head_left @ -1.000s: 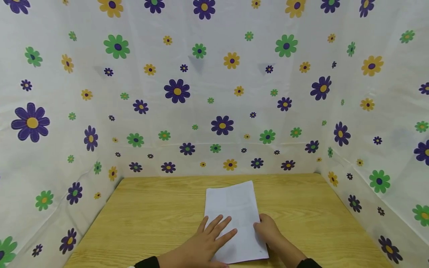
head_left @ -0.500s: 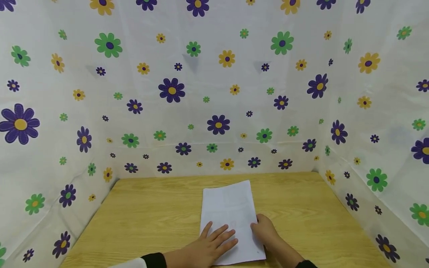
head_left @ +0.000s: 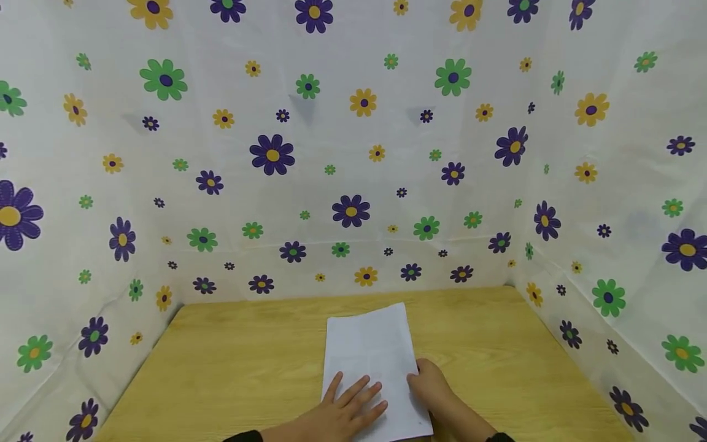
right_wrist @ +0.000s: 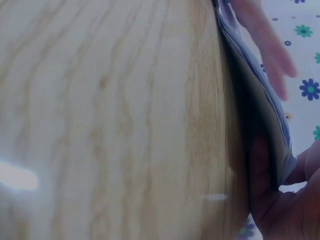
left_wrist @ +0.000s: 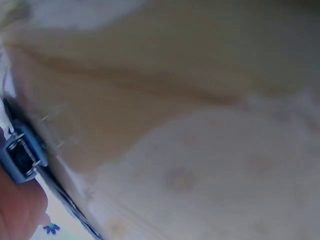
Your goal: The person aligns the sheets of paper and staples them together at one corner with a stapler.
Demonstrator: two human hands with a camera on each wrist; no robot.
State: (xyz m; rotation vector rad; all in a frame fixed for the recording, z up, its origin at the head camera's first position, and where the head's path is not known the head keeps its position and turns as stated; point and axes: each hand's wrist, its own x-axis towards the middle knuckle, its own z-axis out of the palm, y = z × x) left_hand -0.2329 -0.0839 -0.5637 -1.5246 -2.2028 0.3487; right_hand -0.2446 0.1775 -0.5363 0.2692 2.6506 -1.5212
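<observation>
A thin stack of white paper sheets lies on the wooden table, faint print showing through the top sheet. My left hand rests on its lower left part, fingers spread and straight. At the right edge, my right hand pinches the stack, thumb on top. In the right wrist view, several layered sheets rise slightly off the table at this edge, and fingers reach underneath. My left hand also appears above the sheets there. The left wrist view is blurred, with a bit of hand at its left edge.
The light wood table stretches out on both sides of the paper. Flower-printed white sheeting encloses it at the back, left and right. A dark blue buckle shows in the left wrist view.
The head view has swung a little to the right. My left hand has slid slightly nearer and to the right on the paper. My right hand keeps its hold on the edge.
</observation>
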